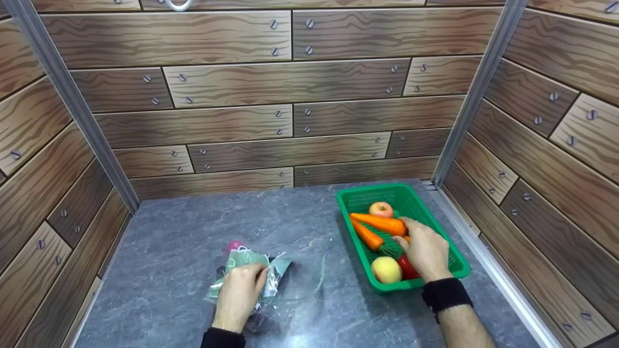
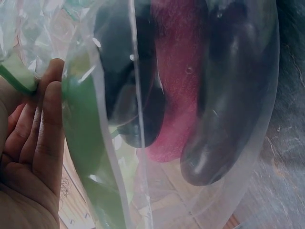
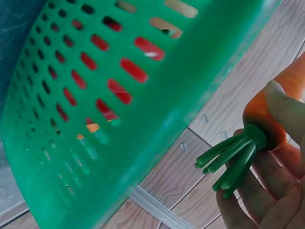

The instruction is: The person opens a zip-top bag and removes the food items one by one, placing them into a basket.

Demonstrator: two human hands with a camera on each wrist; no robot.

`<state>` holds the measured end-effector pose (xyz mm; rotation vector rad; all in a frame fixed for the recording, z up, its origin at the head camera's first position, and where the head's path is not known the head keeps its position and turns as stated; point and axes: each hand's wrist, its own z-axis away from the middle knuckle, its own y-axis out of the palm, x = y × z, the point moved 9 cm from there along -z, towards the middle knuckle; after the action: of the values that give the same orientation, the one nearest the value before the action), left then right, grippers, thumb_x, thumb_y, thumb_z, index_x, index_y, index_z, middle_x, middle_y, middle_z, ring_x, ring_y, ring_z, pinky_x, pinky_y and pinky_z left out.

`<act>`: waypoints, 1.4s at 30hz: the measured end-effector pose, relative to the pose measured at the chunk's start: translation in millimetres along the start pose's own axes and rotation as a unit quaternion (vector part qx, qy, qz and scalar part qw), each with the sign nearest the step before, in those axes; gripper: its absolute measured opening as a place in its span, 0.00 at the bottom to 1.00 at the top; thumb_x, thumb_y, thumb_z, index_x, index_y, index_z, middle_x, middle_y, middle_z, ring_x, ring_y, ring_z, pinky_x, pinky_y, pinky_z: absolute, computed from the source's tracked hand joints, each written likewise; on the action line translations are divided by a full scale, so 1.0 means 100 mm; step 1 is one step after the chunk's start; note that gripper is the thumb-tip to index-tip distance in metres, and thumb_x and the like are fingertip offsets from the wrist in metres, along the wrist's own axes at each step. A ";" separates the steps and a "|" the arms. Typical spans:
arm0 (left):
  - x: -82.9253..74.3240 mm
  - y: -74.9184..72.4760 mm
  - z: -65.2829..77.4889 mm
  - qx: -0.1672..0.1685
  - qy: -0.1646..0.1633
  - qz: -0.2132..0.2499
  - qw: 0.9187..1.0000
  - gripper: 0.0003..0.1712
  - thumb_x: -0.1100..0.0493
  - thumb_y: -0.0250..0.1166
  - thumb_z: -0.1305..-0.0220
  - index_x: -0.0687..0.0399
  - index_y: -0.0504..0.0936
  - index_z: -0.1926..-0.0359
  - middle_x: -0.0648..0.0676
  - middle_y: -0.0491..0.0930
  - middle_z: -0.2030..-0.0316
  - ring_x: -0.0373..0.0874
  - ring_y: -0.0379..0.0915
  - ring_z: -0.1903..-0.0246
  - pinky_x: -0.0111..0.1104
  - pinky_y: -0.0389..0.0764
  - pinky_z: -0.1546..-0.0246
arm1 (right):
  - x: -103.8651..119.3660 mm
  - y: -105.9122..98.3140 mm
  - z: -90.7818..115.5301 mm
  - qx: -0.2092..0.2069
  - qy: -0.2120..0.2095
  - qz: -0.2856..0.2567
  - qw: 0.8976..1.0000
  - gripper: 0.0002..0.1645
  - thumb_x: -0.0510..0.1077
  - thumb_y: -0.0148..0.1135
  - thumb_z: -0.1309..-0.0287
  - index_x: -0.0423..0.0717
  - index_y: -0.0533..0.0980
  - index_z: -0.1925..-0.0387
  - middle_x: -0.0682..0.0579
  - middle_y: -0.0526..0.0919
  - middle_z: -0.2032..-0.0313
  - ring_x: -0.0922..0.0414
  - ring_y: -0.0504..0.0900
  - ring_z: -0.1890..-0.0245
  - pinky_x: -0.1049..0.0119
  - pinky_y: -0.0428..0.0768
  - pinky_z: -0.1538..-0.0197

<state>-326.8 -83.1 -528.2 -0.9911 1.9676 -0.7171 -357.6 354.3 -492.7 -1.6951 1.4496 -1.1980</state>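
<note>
My right hand [image 1: 425, 249] is over the green basket [image 1: 463, 270], holding a carrot [image 3: 267, 114] near its thick end with the green stalks. In the head view, this carrot [image 1: 379, 222] lies across another carrot [image 1: 367, 237]. My left hand [image 1: 242, 290] pinches the edge of a clear and green plastic bag [image 1: 246, 258] on the table. Through the bag's film in the left wrist view show dark, smooth, long eggplant-like pieces [image 2: 233, 95] and a pink, rough, elongated piece [image 2: 176, 95]. The fingers [image 2: 50, 105] of my left hand lie against the bag's green strip.
In the basket, an apple [image 1: 381, 209] sits at the back, with a yellow round fruit [image 1: 387, 269] and a red item [image 1: 407, 267] near the front. A thin clear strip [image 1: 321, 275] trails from the bag over the grey tabletop [image 1: 169, 251]. Wood-patterned walls [image 1: 232, 82] enclose the table.
</note>
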 end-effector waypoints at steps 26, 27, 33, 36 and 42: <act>-0.02 -0.03 0.00 -0.008 0.011 -0.003 1.000 0.06 0.53 0.73 0.32 0.43 0.88 0.69 0.43 0.89 0.73 0.39 0.86 0.72 0.35 0.83 0.72 | -0.55 0.27 0.04 0.067 0.101 -0.004 0.993 0.31 0.55 0.75 0.38 0.47 0.80 0.39 0.35 0.89 0.53 0.38 0.88 0.61 0.45 0.79 0.71; -0.02 -0.03 0.00 -0.007 0.011 -0.003 1.000 0.06 0.53 0.73 0.32 0.43 0.88 0.69 0.43 0.89 0.73 0.38 0.86 0.72 0.35 0.83 0.72 | -0.56 0.28 0.04 0.069 0.103 -0.004 0.992 0.31 0.55 0.75 0.38 0.46 0.80 0.39 0.35 0.89 0.53 0.38 0.88 0.61 0.45 0.79 0.71; -0.01 -0.03 0.00 -0.007 0.009 -0.003 1.000 0.07 0.53 0.73 0.32 0.42 0.88 0.69 0.42 0.88 0.74 0.38 0.85 0.73 0.34 0.82 0.73 | -0.60 0.33 0.06 0.083 0.114 -0.001 0.990 0.32 0.55 0.75 0.39 0.44 0.80 0.39 0.36 0.89 0.56 0.41 0.87 0.65 0.49 0.76 0.73; -0.01 -0.03 0.00 -0.007 0.008 -0.002 1.000 0.07 0.53 0.73 0.32 0.42 0.88 0.70 0.42 0.88 0.74 0.37 0.85 0.73 0.34 0.82 0.73 | -0.60 0.35 0.06 0.088 0.117 -0.001 0.989 0.31 0.55 0.75 0.38 0.44 0.80 0.40 0.37 0.89 0.58 0.43 0.86 0.66 0.51 0.75 0.73; 0.00 -0.01 0.00 0.006 0.001 0.004 1.000 0.07 0.53 0.72 0.31 0.42 0.88 0.69 0.41 0.87 0.74 0.35 0.83 0.74 0.32 0.81 0.73 | -0.61 0.38 0.08 0.098 0.123 -0.006 0.988 0.29 0.54 0.75 0.38 0.44 0.81 0.41 0.39 0.88 0.61 0.45 0.84 0.69 0.53 0.74 0.74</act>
<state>-326.2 -83.8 -527.0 -0.9757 1.9667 -0.7244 -366.5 403.9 -544.7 -1.4651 1.4102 -1.5463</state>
